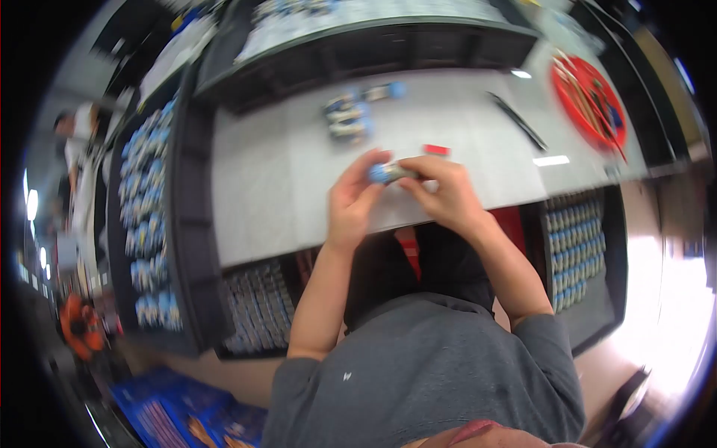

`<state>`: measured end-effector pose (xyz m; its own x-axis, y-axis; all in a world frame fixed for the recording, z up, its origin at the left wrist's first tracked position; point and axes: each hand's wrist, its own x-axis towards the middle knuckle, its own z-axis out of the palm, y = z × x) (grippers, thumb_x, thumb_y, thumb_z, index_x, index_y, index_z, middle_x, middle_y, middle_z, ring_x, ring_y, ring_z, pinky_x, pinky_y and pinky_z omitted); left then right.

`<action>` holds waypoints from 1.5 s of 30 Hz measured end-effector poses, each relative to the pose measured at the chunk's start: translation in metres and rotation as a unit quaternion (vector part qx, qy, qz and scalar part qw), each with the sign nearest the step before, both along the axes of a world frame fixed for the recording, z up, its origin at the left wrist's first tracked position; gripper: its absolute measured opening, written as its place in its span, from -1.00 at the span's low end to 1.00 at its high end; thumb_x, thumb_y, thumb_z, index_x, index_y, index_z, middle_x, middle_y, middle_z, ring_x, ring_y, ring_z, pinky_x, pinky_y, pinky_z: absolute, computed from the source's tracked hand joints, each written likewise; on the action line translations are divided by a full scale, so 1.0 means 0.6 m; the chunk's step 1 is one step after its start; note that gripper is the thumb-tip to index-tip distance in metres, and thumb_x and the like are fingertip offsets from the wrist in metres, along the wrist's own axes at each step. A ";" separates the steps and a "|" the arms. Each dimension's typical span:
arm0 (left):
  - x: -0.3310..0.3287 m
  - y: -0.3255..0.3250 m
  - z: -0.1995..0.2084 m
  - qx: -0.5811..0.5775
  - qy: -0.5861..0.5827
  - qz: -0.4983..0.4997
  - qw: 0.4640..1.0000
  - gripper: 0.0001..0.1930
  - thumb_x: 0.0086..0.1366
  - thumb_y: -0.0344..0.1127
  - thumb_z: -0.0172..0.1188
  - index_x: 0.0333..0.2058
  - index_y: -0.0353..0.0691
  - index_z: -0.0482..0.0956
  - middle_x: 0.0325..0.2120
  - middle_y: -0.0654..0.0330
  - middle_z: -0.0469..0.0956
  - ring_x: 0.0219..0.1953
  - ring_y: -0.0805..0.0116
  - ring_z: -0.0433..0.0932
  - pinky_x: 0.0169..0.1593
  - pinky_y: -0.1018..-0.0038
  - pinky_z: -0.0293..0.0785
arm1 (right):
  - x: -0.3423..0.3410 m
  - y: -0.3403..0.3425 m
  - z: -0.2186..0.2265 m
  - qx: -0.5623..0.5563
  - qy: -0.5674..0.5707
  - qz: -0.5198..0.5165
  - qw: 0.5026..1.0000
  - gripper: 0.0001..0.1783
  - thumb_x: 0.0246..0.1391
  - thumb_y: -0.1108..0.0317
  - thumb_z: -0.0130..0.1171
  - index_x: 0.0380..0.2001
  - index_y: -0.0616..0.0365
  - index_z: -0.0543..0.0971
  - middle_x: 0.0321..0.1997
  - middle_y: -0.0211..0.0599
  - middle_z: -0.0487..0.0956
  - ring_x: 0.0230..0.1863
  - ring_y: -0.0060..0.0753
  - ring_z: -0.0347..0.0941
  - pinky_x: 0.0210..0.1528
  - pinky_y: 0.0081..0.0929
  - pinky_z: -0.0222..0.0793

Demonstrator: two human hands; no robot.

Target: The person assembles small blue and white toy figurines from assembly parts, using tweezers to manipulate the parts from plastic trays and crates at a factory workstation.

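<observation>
My two hands meet over the near part of the pale worktop (261,175), the clock face being laid with twelve at its far side and six at my torso. Between them is a small blue-ended cylinder (382,174), raised in the fingers, its long axis running nearly from nine to three o'clock: the blue end faces nine, toward my left hand (349,205), and the paler end faces three, toward my right hand (453,193). The right fingers pinch the paler end narrowly, thumb against forefinger. The left fingers curve round the blue end, forefinger on its twelve o'clock side and thumb on its six; blur prevents me from telling whether both press on it. The two hands are thus about equally near, one at each end of the axis. My left forearm (320,302) rises from seven o'clock, its hand pointing toward one; my right forearm (515,265) enters from four to five, its hand turned toward ten. From the cylinder, a cluster of similar pieces (347,119) lies at eleven o'clock, a small red block (437,150) at two, just beside the right hand, and a slim black tool (517,121) also near two, farther out.
</observation>
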<state>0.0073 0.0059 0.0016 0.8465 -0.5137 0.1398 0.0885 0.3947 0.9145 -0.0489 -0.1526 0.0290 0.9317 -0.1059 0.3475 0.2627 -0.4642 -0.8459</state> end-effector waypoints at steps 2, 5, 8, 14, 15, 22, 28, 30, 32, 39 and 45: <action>-0.009 -0.017 -0.002 0.022 -0.019 0.003 1.000 -0.52 0.14 -0.64 -0.01 0.08 -0.37 0.23 0.04 0.06 0.31 0.10 0.25 0.29 0.12 0.41 0.24 | -0.019 -0.024 -0.004 0.006 -0.046 -0.045 0.998 -0.74 -0.17 0.50 0.22 -0.30 0.27 0.52 -0.38 -0.12 0.54 -0.42 -0.22 0.48 -0.38 -0.43 0.38; -0.009 -0.002 0.005 0.046 -0.036 0.053 0.997 -0.55 0.18 -0.60 -0.06 0.08 -0.38 0.21 0.08 0.02 0.26 0.13 0.14 0.25 0.03 0.39 0.32 | -0.056 -0.073 0.023 0.080 -0.134 -0.120 0.980 -0.74 -0.18 0.56 0.21 -0.31 0.25 0.52 -0.40 -0.16 0.53 -0.45 -0.23 0.46 -0.41 -0.42 0.34; -0.011 0.001 0.004 0.097 -0.063 0.048 0.992 -0.59 0.19 -0.59 -0.08 0.05 -0.38 0.25 0.06 0.02 0.28 0.08 0.17 0.30 0.01 0.40 0.32 | -0.157 -0.189 0.017 0.069 -0.175 -0.341 0.921 -0.67 -0.11 0.60 0.19 -0.18 0.26 0.51 -0.25 -0.24 0.55 -0.29 -0.59 0.47 -0.25 -0.67 0.38; -0.012 -0.008 0.001 0.147 -0.063 0.047 0.986 -0.64 0.20 -0.57 -0.08 0.02 -0.37 0.28 0.03 0.04 0.31 -0.01 0.28 0.35 -0.01 0.46 0.34 | -0.513 -0.471 -0.162 -0.022 -0.060 -0.736 0.674 -0.75 -0.15 0.34 0.26 -0.31 0.13 0.60 -0.45 -0.35 0.60 -0.44 -0.60 0.49 -0.31 -0.60 0.39; -0.013 -0.010 0.001 0.152 -0.057 0.055 0.985 -0.64 0.21 -0.56 -0.08 0.01 -0.37 0.28 0.03 0.05 0.31 -0.02 0.30 0.36 -0.01 0.47 0.34 | -0.584 -0.508 -0.210 -0.023 -0.007 -0.774 0.633 -0.73 -0.18 0.32 0.28 -0.32 0.10 0.61 -0.45 -0.34 0.60 -0.43 -0.57 0.50 -0.30 -0.59 0.39; -0.008 0.000 -0.003 0.159 -0.062 0.051 0.984 -0.68 0.26 -0.52 -0.10 0.00 -0.35 0.31 0.01 0.07 0.33 -0.07 0.37 0.39 -0.01 0.54 0.35 | -0.806 -0.581 -0.411 -0.038 0.274 -0.831 0.482 -0.72 -0.24 0.32 0.29 -0.32 0.01 0.62 -0.37 -0.24 0.60 -0.29 -0.26 0.53 -0.16 -0.40 0.39; -0.011 -0.022 -0.006 0.166 -0.049 0.062 0.983 -0.69 0.26 -0.51 -0.10 -0.01 -0.36 0.32 0.00 0.06 0.35 -0.10 0.40 0.41 -0.03 0.56 0.37 | -0.805 -0.601 -0.448 -0.023 0.312 -0.805 0.504 -0.71 -0.22 0.34 0.25 -0.30 0.01 0.61 -0.29 -0.19 0.58 -0.20 -0.19 0.50 -0.10 -0.36 0.37; -0.007 -0.019 -0.003 0.172 -0.049 0.071 0.981 -0.69 0.26 -0.51 -0.09 -0.01 -0.37 0.32 0.00 0.06 0.35 -0.11 0.40 0.41 -0.03 0.56 0.37 | -0.798 -0.611 -0.460 -0.030 0.311 -0.791 0.527 -0.71 -0.21 0.35 0.24 -0.29 0.02 0.60 -0.28 -0.18 0.58 -0.19 -0.18 0.50 -0.10 -0.36 0.37; -0.008 -0.004 0.004 0.178 -0.050 0.100 0.978 -0.69 0.26 -0.51 -0.08 -0.01 -0.37 0.32 -0.01 0.06 0.35 -0.11 0.41 0.41 -0.03 0.56 0.37 | -0.773 -0.613 -0.473 -0.050 0.335 -0.756 0.560 -0.72 -0.18 0.32 0.21 -0.28 0.02 0.60 -0.26 -0.16 0.57 -0.16 -0.15 0.48 -0.08 -0.35 0.36; -0.009 -0.033 -0.003 0.139 -0.007 0.074 0.988 -0.70 0.12 -0.58 0.05 -0.12 -0.42 0.42 -0.18 0.08 0.48 -0.24 0.43 0.48 -0.15 0.57 0.41 | -0.838 -0.642 -0.454 -0.218 0.266 -0.741 0.577 -0.43 0.01 -0.03 0.05 -0.02 0.15 0.42 -0.04 -0.06 0.47 -0.01 -0.08 0.38 0.01 -0.29 0.28; -0.023 -0.013 0.019 0.089 0.007 0.050 0.995 -0.76 0.14 -0.59 0.02 -0.17 -0.39 0.46 -0.22 0.14 0.50 -0.27 0.47 0.49 -0.17 0.57 0.42 | -0.410 -0.509 -0.140 -0.065 -0.128 -0.548 0.824 -0.71 0.07 0.47 0.06 -0.10 0.29 0.44 -0.17 -0.17 0.52 -0.17 -0.43 0.46 -0.07 -0.55 0.36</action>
<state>-0.0062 -0.0020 0.0127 0.8959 -0.4424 0.0410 0.0710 0.2337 0.9697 -0.2947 -0.4579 -0.0552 0.1949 -0.7810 0.5934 -0.2128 -0.6242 -0.7517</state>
